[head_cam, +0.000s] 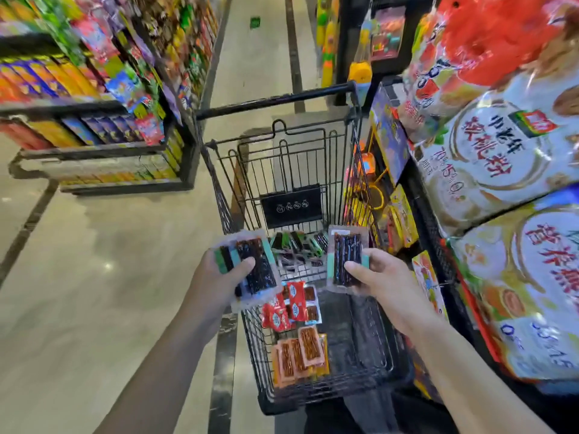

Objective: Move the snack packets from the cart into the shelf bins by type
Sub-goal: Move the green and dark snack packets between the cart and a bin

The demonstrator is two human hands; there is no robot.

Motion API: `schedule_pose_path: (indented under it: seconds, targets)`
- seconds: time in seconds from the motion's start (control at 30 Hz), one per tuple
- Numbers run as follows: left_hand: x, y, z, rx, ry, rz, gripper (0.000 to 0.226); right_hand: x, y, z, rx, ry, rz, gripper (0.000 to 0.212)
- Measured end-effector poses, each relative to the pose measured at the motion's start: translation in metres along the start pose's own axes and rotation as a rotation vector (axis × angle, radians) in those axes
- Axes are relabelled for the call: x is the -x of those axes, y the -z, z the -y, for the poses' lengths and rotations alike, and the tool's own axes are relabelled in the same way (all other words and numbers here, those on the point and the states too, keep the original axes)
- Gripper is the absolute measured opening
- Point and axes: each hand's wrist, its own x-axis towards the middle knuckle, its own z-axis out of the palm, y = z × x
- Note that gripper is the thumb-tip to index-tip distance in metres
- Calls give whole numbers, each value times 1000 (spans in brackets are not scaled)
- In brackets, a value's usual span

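A black wire cart (369, 346) stands in the aisle before me. My left hand (216, 277) grips a stack of dark snack packets with teal ends (257, 267) above the cart's left rim. My right hand (379, 277) pinches a single dark packet with teal ends (346, 255) over the basket. Inside the cart lie green and dark packets (297, 245) at the far end, red packets (288, 305) in the middle and orange packets (300, 355) nearest me.
Large white and red bagged goods (501, 145) fill the shelf on the right, close beside the cart. A black shelf unit of colourful snacks (94, 98) stands to the left. The tiled aisle floor (94, 277) runs ahead past the cart handle (275, 100).
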Motion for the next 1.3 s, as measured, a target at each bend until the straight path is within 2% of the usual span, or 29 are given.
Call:
schedule_pose_path:
  seconds: [0.23, 0.37, 0.53, 0.6, 0.67, 0.73, 0.87, 0.93, 1.0, 1.07, 1.17, 1.23, 1.3]
  targets:
    - [-118, -71, 1, -104, 115, 40, 23, -131, 10, -15, 19, -112, -21, 10]
    - [-189, -108, 24, -153, 212, 41, 33, -197, 11, -56, -2, -215, -110, 16]
    - [-280, -145, 85, -242, 300, 73, 47, -272, 9, -125, 8, -315, -209, 4]
    - [-314, -160, 112, -347, 293, 48, 52, -300, 6, -154, 13, -315, -223, 5]
    - [-343, -175, 141, -415, 291, 22, 72, -326, 1, -182, -26, -320, -229, 8]
    - [-365, -188, 165, -491, 271, 16, 80, -347, -6, -206, -26, -340, -231, 2]
    - [-390, -204, 201, -804, 128, 66, 67, -379, -17, -247, 76, -330, -229, 4]
    - [-393, -205, 216, -904, 44, 70, 60, -389, -21, -263, 190, -315, -225, 6]
    - [-392, -206, 226, -1008, -39, 13, 64, -394, -23, -276, 385, -291, -234, 4]
    - [-389, -207, 232, -1082, -115, -47, 70, -396, -26, -285, 625, -292, -248, 31]
    - [-384, -210, 233, -1202, -166, -32, 83, -393, -27, -291, 748, -326, -252, 63]
    - [-379, -210, 229, -1263, -163, -15, 90, -388, -27, -291, 830, -358, -222, 76]
    - [-372, -207, 221, -1303, -147, 3, 87, -379, -26, -285, 1030, -333, -206, 76]
